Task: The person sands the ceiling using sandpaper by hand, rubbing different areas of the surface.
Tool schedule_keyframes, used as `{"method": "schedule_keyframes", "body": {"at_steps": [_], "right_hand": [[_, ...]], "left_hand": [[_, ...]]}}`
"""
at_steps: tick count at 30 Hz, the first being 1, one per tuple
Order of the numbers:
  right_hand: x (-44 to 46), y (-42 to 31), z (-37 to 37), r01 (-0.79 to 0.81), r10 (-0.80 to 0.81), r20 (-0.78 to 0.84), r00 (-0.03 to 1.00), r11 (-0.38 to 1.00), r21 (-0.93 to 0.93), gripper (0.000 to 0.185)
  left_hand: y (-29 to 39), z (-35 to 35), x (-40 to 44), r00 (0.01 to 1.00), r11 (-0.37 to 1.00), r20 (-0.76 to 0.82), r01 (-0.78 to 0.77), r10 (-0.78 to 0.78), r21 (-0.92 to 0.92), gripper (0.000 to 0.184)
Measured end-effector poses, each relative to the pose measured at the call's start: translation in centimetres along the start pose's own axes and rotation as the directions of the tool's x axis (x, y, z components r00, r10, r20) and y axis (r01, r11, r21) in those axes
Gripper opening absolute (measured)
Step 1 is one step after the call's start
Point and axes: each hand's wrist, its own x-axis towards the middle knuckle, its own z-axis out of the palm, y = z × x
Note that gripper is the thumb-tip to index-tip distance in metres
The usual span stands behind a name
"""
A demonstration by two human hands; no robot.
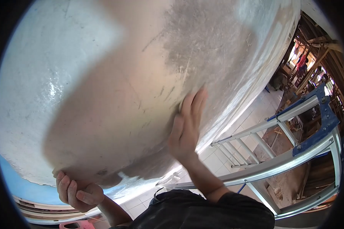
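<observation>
A broad whitish plastered wall [103,95] fills most of the view, with a darker grey patch at its upper right and several short dark scratches near the middle. My right hand [185,131] lies against this surface, fingers stretched out and close together; whether anything is under the palm is hidden. Lower left, my left hand [80,194] is turned palm up at the wall's lower edge. Its fingers are curled and the thumb is bent inward. The fingertips reach the plaster, and I cannot make out what they hold, if anything.
An aluminium ladder [263,170] with blue fittings stands close on the right over a tiled floor [214,158]. Wooden planks and debris [283,187] lie beyond it. A blue surface [25,176] borders the wall at left, above a pink plastic object [77,224].
</observation>
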Motion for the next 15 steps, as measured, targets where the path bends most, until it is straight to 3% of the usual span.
{"method": "schedule_keyframes", "body": {"at_steps": [5,11,15], "right_hand": [[-2.4,0.9,0.7,0.113,-0.111,0.044,0.993,0.993,-0.042,0.048],[2.2,0.3,0.4,0.083,-0.085,-0.031,0.996,0.995,-0.052,0.051],[-3.3,1.0,1.4,0.087,-0.087,0.051,0.995,0.996,0.002,0.05]], "left_hand": [[0.0,-0.3,-0.1,1.0,1.0,0.011,0.016,-0.016,0.009,0.031],[0.0,-0.3,-0.2,1.0,1.0,0.009,0.028,-0.028,0.011,0.03],[-0.1,-0.2,-0.3,1.0,0.999,-0.009,0.026,-0.026,-0.024,0.03]]}}
